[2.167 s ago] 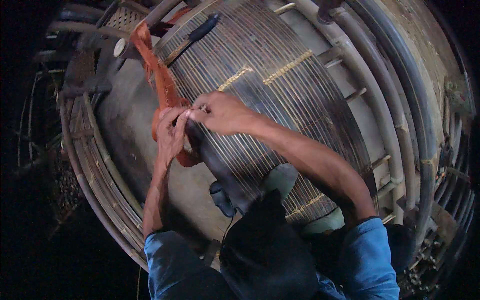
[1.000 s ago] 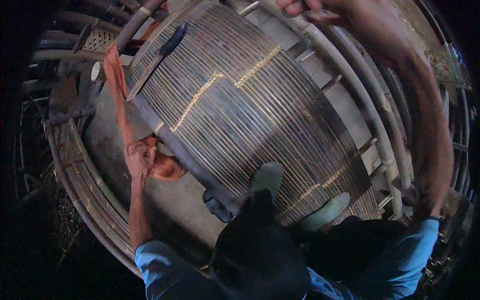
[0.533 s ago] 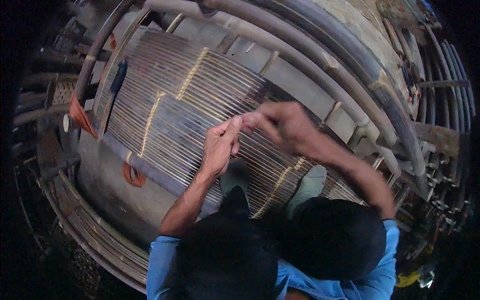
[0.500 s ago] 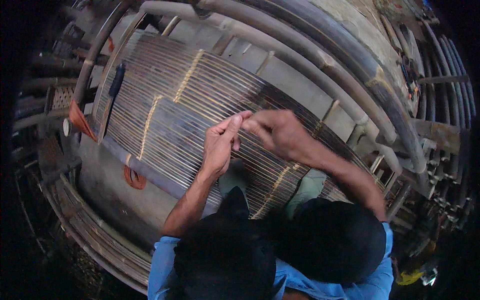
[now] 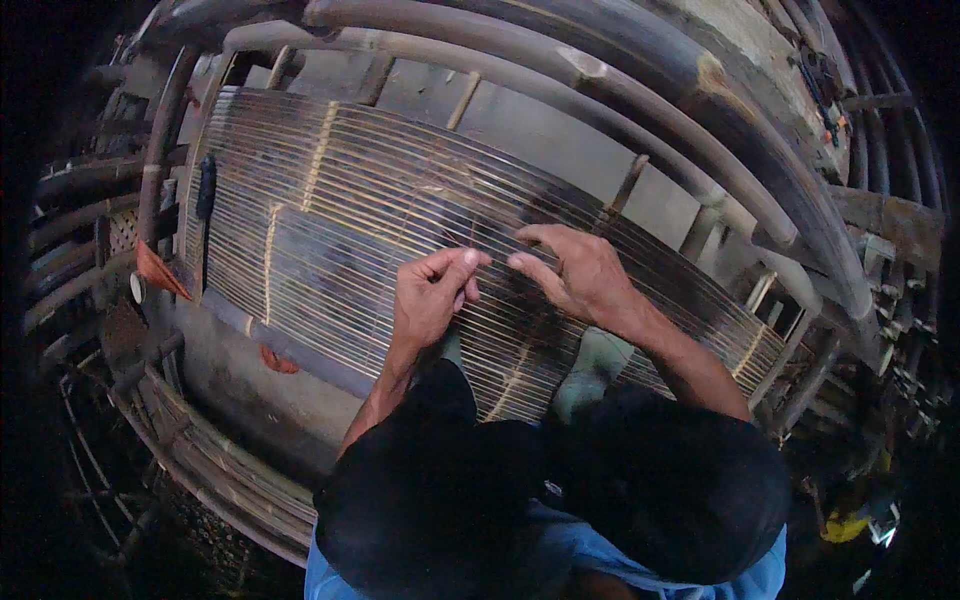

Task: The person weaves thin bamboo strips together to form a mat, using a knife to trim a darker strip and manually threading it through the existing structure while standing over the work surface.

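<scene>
A slatted panel (image 5: 340, 240) of thin dark strips lies below my hands, crossed by pale woven bindings. Over its middle, my left hand (image 5: 432, 290) is closed in a pinch, thumb against the fingers. Whatever thin thing may be between those fingertips is too small to make out. Just to its right, my right hand (image 5: 580, 268) hovers with thumb and fingers apart, nothing visible between them. The two hands do not touch. A knife (image 5: 205, 200) with a dark handle lies along the panel's left end.
Thick bamboo poles (image 5: 640, 110) run along the far side. An orange cord bundle (image 5: 160, 270) hangs at the left corner, and another orange coil (image 5: 278, 360) sits by the near rail. My feet in greenish footwear (image 5: 592, 370) rest on the slats.
My right hand was by the left fingertips with its fingers curled; it has opened and drawn slightly apart. The left hand keeps its pinch. The whole view has shifted.
</scene>
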A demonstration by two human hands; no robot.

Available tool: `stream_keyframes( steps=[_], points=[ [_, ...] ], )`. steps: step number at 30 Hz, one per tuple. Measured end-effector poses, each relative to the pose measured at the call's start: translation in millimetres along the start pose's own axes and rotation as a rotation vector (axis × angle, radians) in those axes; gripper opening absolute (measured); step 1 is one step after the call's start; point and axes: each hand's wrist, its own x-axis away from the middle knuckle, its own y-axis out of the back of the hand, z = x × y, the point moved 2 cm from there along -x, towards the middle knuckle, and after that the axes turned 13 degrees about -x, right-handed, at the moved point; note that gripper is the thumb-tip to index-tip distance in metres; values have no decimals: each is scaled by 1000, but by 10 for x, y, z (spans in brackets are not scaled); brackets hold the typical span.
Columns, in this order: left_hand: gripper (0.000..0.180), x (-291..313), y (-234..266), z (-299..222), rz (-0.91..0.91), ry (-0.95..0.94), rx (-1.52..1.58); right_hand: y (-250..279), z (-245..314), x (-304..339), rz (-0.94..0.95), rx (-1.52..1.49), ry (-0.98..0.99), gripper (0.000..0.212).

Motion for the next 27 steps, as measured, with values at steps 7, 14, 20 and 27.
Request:
stream_keyframes(
  steps=[7, 14, 20, 27],
  points=[
    [25, 19, -317, 256, 179, 44, -149, -236, -305, -36, 129, -541, -269, 27],
    [24, 133, -435, 368, 370, 117, -366, -199, -496, 3, 1, -524, -346, 27],
    [25, 67, -296, 621, 202, -202, -180, -320, -366, 65, 33, -492, -355, 27],
    [26, -234, 35, 378, 36, 139, 429, -460, -157, 136, 106, -343, -347, 27]
  ],
)
